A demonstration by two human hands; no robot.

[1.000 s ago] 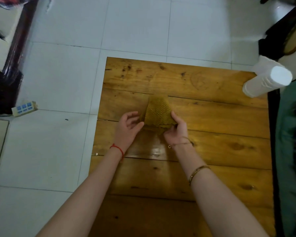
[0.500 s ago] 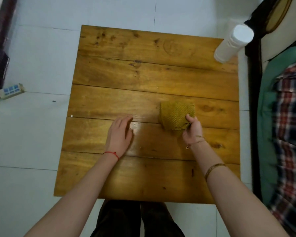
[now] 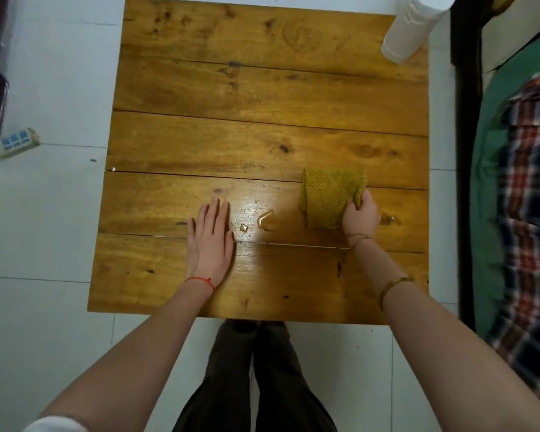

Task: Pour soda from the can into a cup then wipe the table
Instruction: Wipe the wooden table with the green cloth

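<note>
A mustard-yellow waffle-weave cloth lies folded on the wooden plank table, right of centre. My right hand grips its right corner. My left hand rests flat, palm down, on the table with fingers together and holds nothing. Between the two hands small wet puddles shine on the wood. A tall white cup stands at the far right corner of the table, partly cut off by the frame's top edge. No can is in view.
A dark bed frame with green bedding and a plaid cloth runs along the table's right side. A power strip lies on the white tiled floor at the left. My legs stand at the table's near edge.
My right hand has carried the cloth from the table's middle to the right. My left hand let go of the cloth and went flat on the wood. The view tilted down.
</note>
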